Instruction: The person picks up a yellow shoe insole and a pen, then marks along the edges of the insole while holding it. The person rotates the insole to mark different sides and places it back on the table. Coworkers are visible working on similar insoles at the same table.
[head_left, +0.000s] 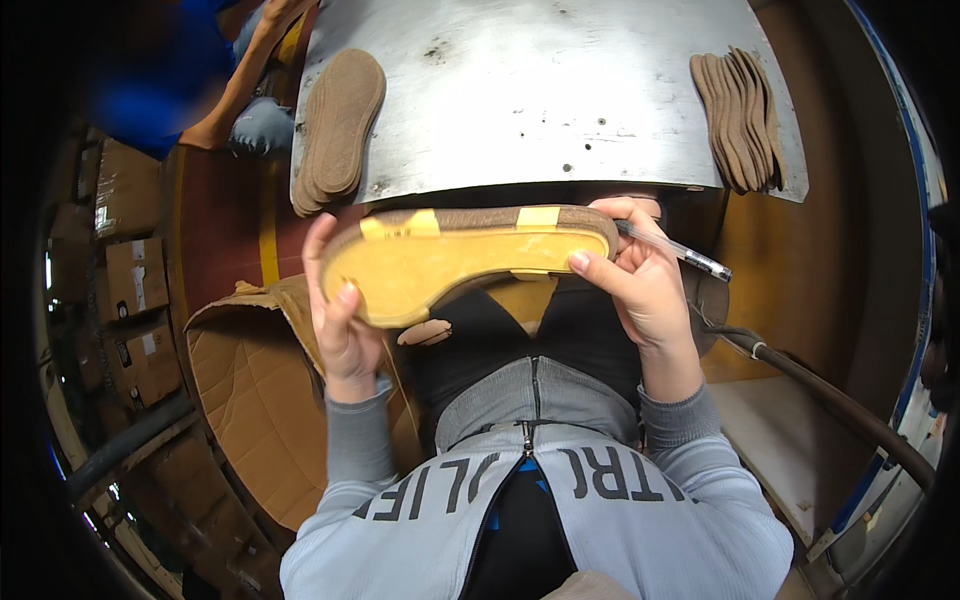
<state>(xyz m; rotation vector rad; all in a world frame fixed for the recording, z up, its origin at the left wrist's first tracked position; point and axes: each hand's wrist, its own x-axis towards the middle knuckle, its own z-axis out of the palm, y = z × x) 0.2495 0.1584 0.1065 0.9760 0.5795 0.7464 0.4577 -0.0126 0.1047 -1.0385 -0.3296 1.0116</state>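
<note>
As left grip (pixel 350 335) pinches sole (pixel 455 258), right (pixel 645 285) likewise

Yellow sole-shaped piece (pixel 470 258), brown-edged, sideways

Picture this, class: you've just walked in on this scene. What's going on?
The person holds a brown sole-shaped bundle with a yellow face, the left hand at one end and the right hand at the other. A pen also sits in the right hand. Beyond, on the table, brown soles lie in a left pile and a right pile. A co-worker in blue is at upper left.
</note>
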